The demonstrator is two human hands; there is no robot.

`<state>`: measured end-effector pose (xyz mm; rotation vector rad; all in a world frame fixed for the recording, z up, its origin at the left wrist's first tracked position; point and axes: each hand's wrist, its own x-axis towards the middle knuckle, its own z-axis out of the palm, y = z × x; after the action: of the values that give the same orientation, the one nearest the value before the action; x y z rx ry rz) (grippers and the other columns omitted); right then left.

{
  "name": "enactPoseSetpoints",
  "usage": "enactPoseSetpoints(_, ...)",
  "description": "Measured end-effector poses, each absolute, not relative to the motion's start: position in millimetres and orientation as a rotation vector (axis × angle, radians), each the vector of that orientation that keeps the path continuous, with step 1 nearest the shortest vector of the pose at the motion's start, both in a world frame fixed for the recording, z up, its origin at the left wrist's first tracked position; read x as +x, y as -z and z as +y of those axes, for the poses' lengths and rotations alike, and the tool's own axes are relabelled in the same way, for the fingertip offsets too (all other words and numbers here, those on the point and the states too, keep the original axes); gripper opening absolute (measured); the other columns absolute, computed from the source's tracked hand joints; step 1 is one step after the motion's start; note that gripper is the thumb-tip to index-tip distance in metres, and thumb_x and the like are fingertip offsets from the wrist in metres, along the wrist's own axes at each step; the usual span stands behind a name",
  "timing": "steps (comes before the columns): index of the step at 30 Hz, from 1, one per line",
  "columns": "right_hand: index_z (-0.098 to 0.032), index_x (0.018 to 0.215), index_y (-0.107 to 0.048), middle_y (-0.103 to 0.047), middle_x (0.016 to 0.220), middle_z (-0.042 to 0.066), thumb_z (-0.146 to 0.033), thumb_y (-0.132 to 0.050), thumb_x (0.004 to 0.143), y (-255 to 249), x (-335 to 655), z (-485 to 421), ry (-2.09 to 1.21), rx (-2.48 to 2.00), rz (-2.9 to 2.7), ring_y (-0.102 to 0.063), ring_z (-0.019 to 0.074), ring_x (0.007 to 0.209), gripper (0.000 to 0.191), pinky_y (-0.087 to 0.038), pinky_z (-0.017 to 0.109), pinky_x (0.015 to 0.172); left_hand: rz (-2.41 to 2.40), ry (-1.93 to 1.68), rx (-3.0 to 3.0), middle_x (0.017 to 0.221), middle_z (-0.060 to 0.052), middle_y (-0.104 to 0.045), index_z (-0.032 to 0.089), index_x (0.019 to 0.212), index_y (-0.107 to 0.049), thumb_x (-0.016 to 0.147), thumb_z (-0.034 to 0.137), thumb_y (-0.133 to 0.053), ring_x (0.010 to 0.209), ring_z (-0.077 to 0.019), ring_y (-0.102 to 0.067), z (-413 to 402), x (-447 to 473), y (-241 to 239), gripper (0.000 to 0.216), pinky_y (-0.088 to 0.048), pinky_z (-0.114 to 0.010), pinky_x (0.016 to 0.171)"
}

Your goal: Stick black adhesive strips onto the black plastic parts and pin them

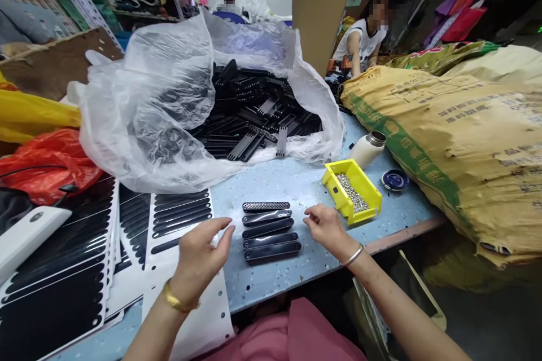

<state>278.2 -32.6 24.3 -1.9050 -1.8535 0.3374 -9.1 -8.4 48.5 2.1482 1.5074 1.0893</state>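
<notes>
Several slim black plastic bars lie in a column on the blue table between my hands. The farthest bar has a cross-hatched face; the others look smooth and glossy, with a hole at each end. My left hand hovers to the left of the bars, thumb and forefinger apart, holding nothing. To their right, my right hand is raised with bent fingers, a small gap between thumb and forefinger and nothing visible in it. Beyond that hand stands a yellow bin of small shiny metal pieces.
A large clear plastic bag spills black plastic parts at the back. Sheets of black strips lie left. A white bottle, its dark lid and a yellow sack are right. A co-worker sits beyond.
</notes>
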Motion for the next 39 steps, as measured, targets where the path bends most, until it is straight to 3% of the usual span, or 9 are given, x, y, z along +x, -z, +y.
enactPoseSetpoints(4,-0.016,0.079,-0.072,-0.063,0.075,0.008,-0.024,-0.066,0.079,-9.9,285.7,-38.5,-0.183,-2.074,-1.992,-0.060,0.0201,0.069,0.011,-0.041,0.028,0.062,1.144,-0.974,2.468,0.082,-0.006,-0.072,0.016,0.085,-0.068,0.083,0.018,-0.058,0.077,-0.0193,-0.067,17.0,42.6,-46.0,0.011,-0.051,-0.031,0.072)
enactPoseSetpoints(10,-0.016,0.073,-0.070,-0.060,0.072,0.007,-0.017,-0.060,0.082,1.2,293.6,-46.2,-0.147,-1.970,-2.007,-0.057,0.0184,0.071,0.013,-0.038,0.027,0.064,1.064,-0.364,2.692,0.072,-0.007,-0.066,0.014,0.070,-0.065,0.077,0.020,-0.066,0.072,-0.0233,-0.061,42.0,84.0,-42.0,0.009,-0.048,-0.038,0.072)
enactPoseSetpoints(18,-0.016,0.058,-0.055,-0.054,0.063,0.007,-0.009,-0.046,0.084,10.6,298.1,-42.3,0.005,-1.721,-2.099,-0.049,0.0185,0.062,0.028,-0.034,0.030,0.059,1.005,-0.137,2.788,0.072,-0.006,-0.062,0.017,0.070,-0.062,0.086,0.023,-0.056,0.074,-0.0234,-0.056,43.8,86.6,-45.9,0.019,-0.042,-0.039,0.074)
enactPoseSetpoints(21,-0.017,0.062,-0.052,-0.053,0.062,0.006,-0.011,-0.043,0.088,3.5,300.4,-39.9,-0.110,-1.653,-2.017,-0.049,0.0165,0.059,0.028,-0.035,0.029,0.057,0.979,-0.088,2.804,0.074,-0.006,-0.061,0.017,0.069,-0.061,0.086,0.019,-0.053,0.075,-0.0232,-0.055,44.6,85.6,-46.7,0.019,-0.041,-0.039,0.073)
enactPoseSetpoints(26,-0.019,0.074,-0.052,-0.053,0.056,-0.002,-0.019,-0.045,0.091,-11.5,297.6,-40.9,-0.607,-1.625,-1.682,-0.048,0.0107,0.048,0.019,-0.038,0.024,0.051,0.946,-0.035,2.797,0.077,-0.006,-0.062,0.017,0.072,-0.062,0.080,0.017,-0.060,0.076,-0.0236,-0.055,43.6,82.4,-45.7,0.008,-0.041,-0.039,0.072)
enactPoseSetpoints(31,-0.017,0.084,-0.062,-0.061,0.065,0.001,-0.020,-0.054,0.083,-9.2,288.1,-42.6,-0.919,-1.573,-1.435,-0.057,0.0124,0.056,0.009,-0.046,0.024,0.052,0.951,-0.100,2.771,0.074,-0.005,-0.062,0.017,0.073,-0.061,0.081,0.016,-0.057,0.075,-0.0230,-0.057,37.6,82.2,-45.5,0.009,-0.044,-0.039,0.072)
enactPoseSetpoints(33,-0.016,0.094,-0.065,-0.062,0.068,0.001,-0.019,-0.057,0.081,-9.0,287.2,-42.1,-1.017,-1.542,-1.380,-0.059,0.0127,0.057,0.016,-0.048,0.024,0.052,0.948,-0.134,2.752,0.075,-0.005,-0.063,0.017,0.078,-0.062,0.081,0.021,-0.059,0.074,-0.0229,-0.059,35.5,84.3,-45.2,0.006,-0.045,-0.039,0.071)
enactPoseSetpoints(39,-0.016,0.076,-0.070,-0.059,0.062,0.001,-0.015,-0.062,0.079,-20.5,286.9,-35.6,-0.857,-1.456,-1.604,-0.055,0.0118,0.055,0.009,-0.044,0.024,0.051,0.927,-0.205,2.705,0.071,-0.005,-0.064,0.016,0.077,-0.061,0.084,0.020,-0.056,0.069,-0.0213,-0.061,32.1,91.6,-33.1,0.010,-0.048,-0.036,0.066)
